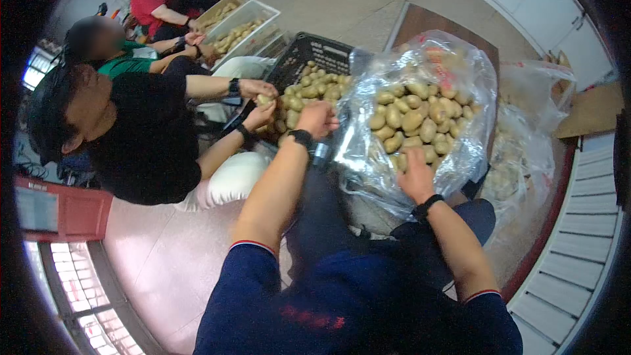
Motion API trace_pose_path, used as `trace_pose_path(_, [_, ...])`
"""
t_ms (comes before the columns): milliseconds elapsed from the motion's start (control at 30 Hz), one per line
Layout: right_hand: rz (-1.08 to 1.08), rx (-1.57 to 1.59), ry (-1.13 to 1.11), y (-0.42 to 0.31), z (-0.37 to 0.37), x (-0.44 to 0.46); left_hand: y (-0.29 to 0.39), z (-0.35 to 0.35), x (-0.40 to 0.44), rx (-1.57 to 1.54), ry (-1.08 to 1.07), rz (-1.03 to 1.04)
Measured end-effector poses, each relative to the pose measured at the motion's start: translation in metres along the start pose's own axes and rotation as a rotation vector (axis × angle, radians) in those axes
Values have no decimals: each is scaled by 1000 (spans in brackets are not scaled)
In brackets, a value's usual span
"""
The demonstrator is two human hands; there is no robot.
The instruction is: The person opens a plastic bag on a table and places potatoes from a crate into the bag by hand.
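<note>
Within the clear bag (pixel 358 158), right hand (pixel 416 176) on potatoes (pixel 412 119), grip unclear, left hand (pixel 317 119) curled near black crate (pixel 328 51), hold unclear

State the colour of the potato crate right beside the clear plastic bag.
The crate is black, seen best in the head view.

Left forearm (pixel 266 194) stretched up toward mid-frame; left hand (pixel 318 119) held near centre, back turned up, fingers curled. Right forearm (pixel 460 243) angled up-left from lower right; right hand (pixel 415 177) held right of centre, fingers pointed upward in frame.
</note>
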State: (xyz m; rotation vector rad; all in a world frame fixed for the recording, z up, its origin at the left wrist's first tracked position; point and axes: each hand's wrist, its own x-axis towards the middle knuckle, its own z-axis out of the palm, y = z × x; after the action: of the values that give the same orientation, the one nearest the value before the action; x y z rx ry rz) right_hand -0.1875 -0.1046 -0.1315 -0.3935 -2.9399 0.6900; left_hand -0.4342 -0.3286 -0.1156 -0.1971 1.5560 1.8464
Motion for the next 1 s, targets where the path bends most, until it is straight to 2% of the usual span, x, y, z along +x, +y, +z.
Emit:
trace_pose_path(33, [-13, 14, -11, -1, 1, 1, 1, 2, -3, -3, -4, 3])
trace_pose_path(100, [6, 187, 115, 4, -2, 6, 7, 10, -18, -8, 4, -3])
trace_pose_path(167, [-23, 216, 208, 7, -7, 11, 10, 27, -23, -9, -35, -18])
trace_pose_path(233, [414, 1037, -71, 6, -14, 18, 8, 30, -21, 14, -64, -20])
trace_pose_path(267, [450, 1206, -108, 6, -19, 18, 6, 32, -18, 43, -102, -10])
trace_pose_path(300, [464, 1203, -92, 10, -18, 20, 7, 38, -21, 48, -120, -20])
trace_pose_path(367, [465, 1707, -223, 14, -14, 24, 9, 46, -28, 64, -139, -30])
trace_pose_path(400, [477, 1777, -166, 3, -16, 24, 9, 50, -31, 97, -143, -27])
trace_pose_path(500, [473, 1874, -247, -8, -18, 27, 7, 58, -34, 137, -217, -60])
trace_pose_path(767, [340, 1756, -405, -36, -18, 34, -1, 75, -45, 318, -398, -125])
trace_pose_path(900, [411, 1509, -401, -49, -21, 39, 0, 77, -43, 256, -519, -239])
trace_pose_path(967, [211, 1150, -390, -47, -20, 42, -6, 78, -35, 220, -606, -304])
trace_pose_path(1000, [225, 1141, -373, -49, -24, 42, -5, 75, -34, 220, -614, -300])
